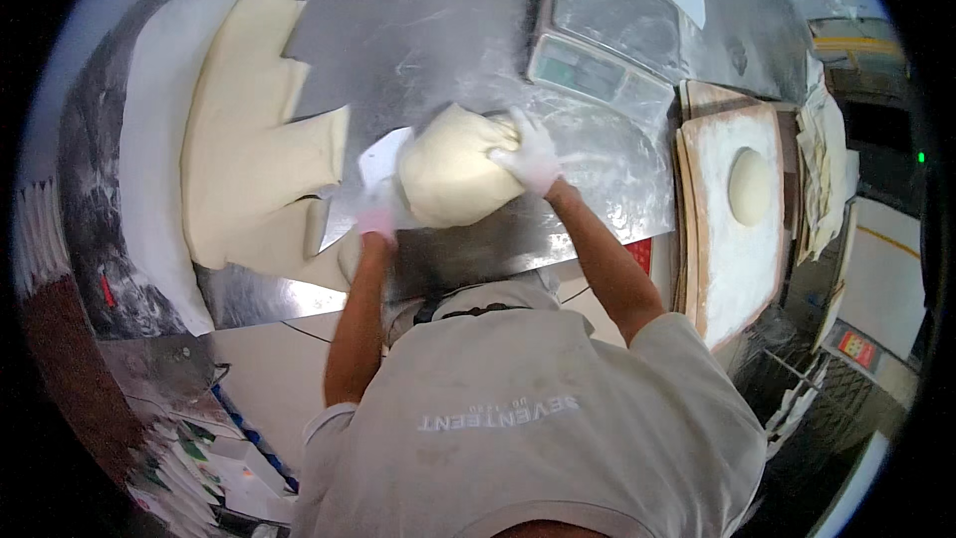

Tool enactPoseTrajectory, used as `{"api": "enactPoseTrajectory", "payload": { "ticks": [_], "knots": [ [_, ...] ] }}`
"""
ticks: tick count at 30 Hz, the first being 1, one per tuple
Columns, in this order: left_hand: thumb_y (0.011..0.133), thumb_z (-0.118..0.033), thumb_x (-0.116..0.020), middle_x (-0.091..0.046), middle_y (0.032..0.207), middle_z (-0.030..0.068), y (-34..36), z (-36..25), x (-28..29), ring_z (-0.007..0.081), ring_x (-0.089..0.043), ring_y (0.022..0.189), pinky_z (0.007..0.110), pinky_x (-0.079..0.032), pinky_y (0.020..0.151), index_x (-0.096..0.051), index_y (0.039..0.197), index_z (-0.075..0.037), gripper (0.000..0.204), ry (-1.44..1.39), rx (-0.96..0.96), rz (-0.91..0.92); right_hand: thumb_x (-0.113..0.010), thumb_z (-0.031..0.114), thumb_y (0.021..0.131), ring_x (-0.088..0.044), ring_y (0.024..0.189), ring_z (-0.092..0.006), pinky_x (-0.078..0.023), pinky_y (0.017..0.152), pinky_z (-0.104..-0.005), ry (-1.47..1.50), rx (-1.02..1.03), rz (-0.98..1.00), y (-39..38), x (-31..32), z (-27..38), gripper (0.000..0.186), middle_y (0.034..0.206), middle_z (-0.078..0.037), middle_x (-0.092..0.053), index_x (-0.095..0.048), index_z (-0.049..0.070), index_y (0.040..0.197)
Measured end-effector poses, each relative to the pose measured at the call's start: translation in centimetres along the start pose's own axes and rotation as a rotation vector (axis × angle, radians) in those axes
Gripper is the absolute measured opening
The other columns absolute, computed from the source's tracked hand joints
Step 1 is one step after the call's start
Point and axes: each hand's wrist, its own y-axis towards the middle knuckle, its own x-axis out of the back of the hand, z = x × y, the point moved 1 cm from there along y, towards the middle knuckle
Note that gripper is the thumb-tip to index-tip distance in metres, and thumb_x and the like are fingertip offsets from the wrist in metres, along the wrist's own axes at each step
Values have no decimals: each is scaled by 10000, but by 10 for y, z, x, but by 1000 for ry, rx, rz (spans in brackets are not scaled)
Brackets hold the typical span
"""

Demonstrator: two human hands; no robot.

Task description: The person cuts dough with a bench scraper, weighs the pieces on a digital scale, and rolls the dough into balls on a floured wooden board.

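A large folded lump of pale dough (pixel 458 167) is between my two gloved hands, over the metal worktop (pixel 398 50). My right hand (pixel 533 151) grips its right side, fingers on the gathered folds. My left hand (pixel 382 211) is against the lower left side, somewhat blurred and with its fingers partly hidden. A white dough scraper (pixel 382 155) sticks up from that hand, beside the lump. Left of it lies a big slab of dough (pixel 239 154) with a jagged cut edge, and a small dough piece (pixel 349 254) lies near my left wrist.
A white floured cloth (pixel 164 139) runs along the slab's left. A flour-dusted scale (pixel 597 70) stands beyond my right hand. Stacked boards (pixel 717 269) at the right carry a round dough ball (pixel 749 187). Folded cloths (pixel 822 159) hang beyond them.
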Motion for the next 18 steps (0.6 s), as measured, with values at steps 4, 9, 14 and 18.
{"api": "enactPoseTrajectory", "payload": {
  "ticks": [4,9,14,18],
  "knots": [
    [935,-180,-534,-676,1032,128,7,-72,-75,190,-622,945,324,-487,805,-643,1104,28,289,-926,128,-171,-715,372,794,-530,1169,-296,-429,992,-397,830,-239,157,14,2,-2,727,1252,-209,-557,-445,-24,1340],
    [941,-153,-537,-681,990,95,33,-245,39,165,-621,892,299,-486,787,-637,1076,56,268,-1241,-17,-195,-627,288,896,-573,1068,-182,-482,904,-336,1686,-242,81,41,124,-34,530,1225,-110,-577,-483,-7,1312],
    [927,-184,-535,-688,1031,144,96,-371,114,278,-664,944,324,-501,796,-650,1144,-63,274,-477,-536,-446,-564,214,901,-562,1090,-195,-465,925,-340,1627,-34,-340,113,226,-88,473,1216,-104,-581,-483,4,1317],
    [892,-186,-515,-661,970,123,137,-452,129,325,-630,914,406,-510,760,-646,1080,-143,233,-143,-894,-541,-541,163,868,-550,1111,-222,-435,960,-341,1415,38,-596,143,257,-141,486,1209,-109,-580,-475,6,1324]
  ]
}}
